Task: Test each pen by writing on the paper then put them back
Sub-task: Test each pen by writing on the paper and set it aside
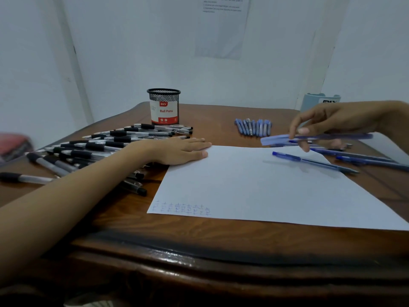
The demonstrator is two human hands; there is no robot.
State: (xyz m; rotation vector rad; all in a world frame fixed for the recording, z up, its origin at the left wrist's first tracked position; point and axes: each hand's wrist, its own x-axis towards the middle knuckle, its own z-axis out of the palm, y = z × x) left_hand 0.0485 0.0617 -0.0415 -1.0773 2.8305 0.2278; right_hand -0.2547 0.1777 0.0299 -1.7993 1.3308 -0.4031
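Note:
A white sheet of paper [254, 187] lies on the brown table, with a row of blue scribbles [182, 208] near its front left corner. My left hand [181, 150] rests flat on the paper's far left corner, fingers straight. My right hand [327, 122] hovers over the paper's far right corner and pinches a blue pen [316, 138] held level above the table. Another blue pen [314, 162] lies on the paper under it. Several more blue pens [365, 159] lie at the right.
A heap of black-grip pens [99, 147] covers the table's left side. A black mesh pen cup [163, 106] labelled "Ball Pens" stands at the back. A neat row of blue pens [253, 127] lies at the back right, and a pale blue holder [318, 103] stands behind my right hand.

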